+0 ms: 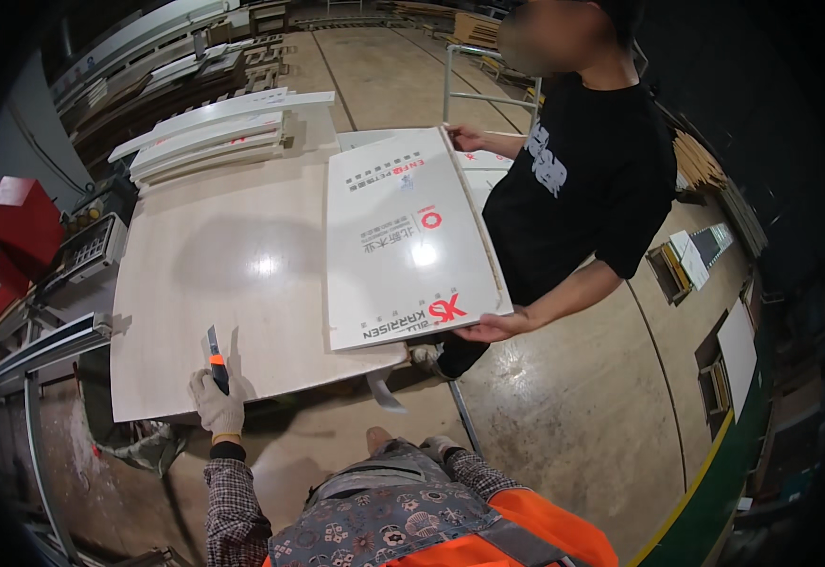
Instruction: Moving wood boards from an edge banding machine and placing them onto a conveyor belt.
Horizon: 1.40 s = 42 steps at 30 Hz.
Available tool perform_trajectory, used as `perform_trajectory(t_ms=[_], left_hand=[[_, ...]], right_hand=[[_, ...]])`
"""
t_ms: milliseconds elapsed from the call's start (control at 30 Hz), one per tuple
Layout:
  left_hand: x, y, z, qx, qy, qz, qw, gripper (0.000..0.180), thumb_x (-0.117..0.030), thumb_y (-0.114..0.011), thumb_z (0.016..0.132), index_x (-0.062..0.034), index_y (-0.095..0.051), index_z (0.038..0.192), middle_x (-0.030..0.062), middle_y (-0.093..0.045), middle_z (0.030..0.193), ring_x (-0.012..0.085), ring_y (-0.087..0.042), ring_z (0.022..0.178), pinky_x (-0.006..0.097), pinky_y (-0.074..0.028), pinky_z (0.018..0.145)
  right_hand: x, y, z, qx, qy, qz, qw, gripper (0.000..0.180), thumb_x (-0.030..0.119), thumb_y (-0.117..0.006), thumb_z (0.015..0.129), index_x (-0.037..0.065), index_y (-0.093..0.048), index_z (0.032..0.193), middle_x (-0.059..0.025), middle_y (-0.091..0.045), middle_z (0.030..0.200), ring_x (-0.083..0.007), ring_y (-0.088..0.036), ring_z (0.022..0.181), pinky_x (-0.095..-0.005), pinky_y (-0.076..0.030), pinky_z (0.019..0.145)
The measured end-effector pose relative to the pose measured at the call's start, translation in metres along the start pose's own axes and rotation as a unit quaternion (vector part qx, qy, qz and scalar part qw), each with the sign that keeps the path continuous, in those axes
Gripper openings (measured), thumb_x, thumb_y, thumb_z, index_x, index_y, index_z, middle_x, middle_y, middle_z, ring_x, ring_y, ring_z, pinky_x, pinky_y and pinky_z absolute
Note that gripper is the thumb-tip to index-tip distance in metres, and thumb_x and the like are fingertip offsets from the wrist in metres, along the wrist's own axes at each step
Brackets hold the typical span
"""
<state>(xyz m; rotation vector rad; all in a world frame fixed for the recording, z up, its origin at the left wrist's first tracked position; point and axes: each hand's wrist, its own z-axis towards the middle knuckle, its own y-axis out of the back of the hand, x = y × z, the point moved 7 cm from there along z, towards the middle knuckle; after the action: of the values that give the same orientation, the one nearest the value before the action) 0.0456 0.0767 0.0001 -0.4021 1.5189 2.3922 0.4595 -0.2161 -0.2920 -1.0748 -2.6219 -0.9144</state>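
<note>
My left hand (216,404), in a pale knit glove, is closed round a utility knife (217,361) with an orange and dark handle. Its blade points away from me over the near edge of a pale wood-toned panel (195,331). My right hand (439,447), also gloved, hangs low beside my patterned apron (374,515); its fingers are too small and partly hidden to read. Across the panel's right part, a co-worker (578,180) in a black T-shirt holds a white printed board (403,246) by its right side with both hands, tilted slightly.
White board strips (209,146) are stacked at the panel's far left. A red box-shaped thing (23,222) and a metal rail (48,352) stand to the left. Behind the co-worker is a metal tube frame (488,90). More boards (738,354) lie at the right.
</note>
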Motion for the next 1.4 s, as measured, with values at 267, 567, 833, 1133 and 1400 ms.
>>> perform_trajectory(t_ms=[267, 567, 833, 1133, 1400], left_hand=[[-0.003, 0.000, 0.002, 0.019, 0.011, -0.002, 1.000, 0.037, -0.024, -0.069, 0.086, 0.0037, -0.060, 0.109, 0.0160, -0.057, 0.124, 0.0364, -0.050, 0.122, 0.046, -0.043, 0.103], [0.005, -0.004, 0.002, 0.023, 0.011, -0.007, 1.000, 0.038, -0.023, -0.071, 0.085, 0.0032, -0.059, 0.110, 0.0158, -0.055, 0.125, 0.0367, -0.048, 0.125, 0.045, -0.043, 0.104], [-0.001, 0.000, 0.002, 0.005, -0.009, -0.002, 1.000, 0.037, -0.024, -0.070, 0.086, 0.0037, -0.060, 0.108, 0.0171, -0.057, 0.122, 0.0377, -0.049, 0.122, 0.047, -0.043, 0.103], [0.004, -0.004, 0.002, 0.008, -0.005, -0.008, 1.000, 0.038, -0.022, -0.071, 0.083, 0.0051, -0.060, 0.107, 0.0171, -0.058, 0.120, 0.0381, -0.049, 0.122, 0.048, -0.043, 0.103], [0.003, -0.002, 0.002, -0.001, -0.004, -0.014, 1.000, 0.038, -0.021, -0.071, 0.082, 0.0052, -0.060, 0.108, 0.0171, -0.057, 0.121, 0.0377, -0.049, 0.122, 0.048, -0.042, 0.104]], right_hand=[[0.000, 0.002, -0.001, 0.010, 0.000, 0.012, 1.000, 0.050, 0.045, -0.069, 0.083, 0.012, -0.073, 0.120, -0.0170, -0.071, 0.120, -0.0334, -0.067, 0.113, -0.0420, -0.052, 0.095], [0.003, 0.002, 0.000, -0.002, 0.002, -0.006, 1.000, 0.048, 0.047, -0.065, 0.088, 0.014, -0.072, 0.122, -0.0172, -0.072, 0.116, -0.0326, -0.068, 0.110, -0.0404, -0.052, 0.094], [0.001, 0.001, 0.000, 0.000, -0.002, 0.008, 1.000, 0.049, 0.047, -0.066, 0.088, 0.012, -0.073, 0.121, -0.0171, -0.072, 0.117, -0.0317, -0.069, 0.109, -0.0394, -0.053, 0.093], [0.002, 0.001, -0.003, 0.001, -0.005, 0.020, 1.000, 0.048, 0.045, -0.068, 0.087, 0.010, -0.073, 0.121, -0.0179, -0.072, 0.116, -0.0312, -0.069, 0.109, -0.0391, -0.053, 0.092], [0.005, 0.004, -0.005, 0.004, -0.010, 0.019, 1.000, 0.049, 0.045, -0.069, 0.086, 0.011, -0.072, 0.122, -0.0175, -0.072, 0.118, -0.0305, -0.069, 0.111, -0.0381, -0.053, 0.094]])
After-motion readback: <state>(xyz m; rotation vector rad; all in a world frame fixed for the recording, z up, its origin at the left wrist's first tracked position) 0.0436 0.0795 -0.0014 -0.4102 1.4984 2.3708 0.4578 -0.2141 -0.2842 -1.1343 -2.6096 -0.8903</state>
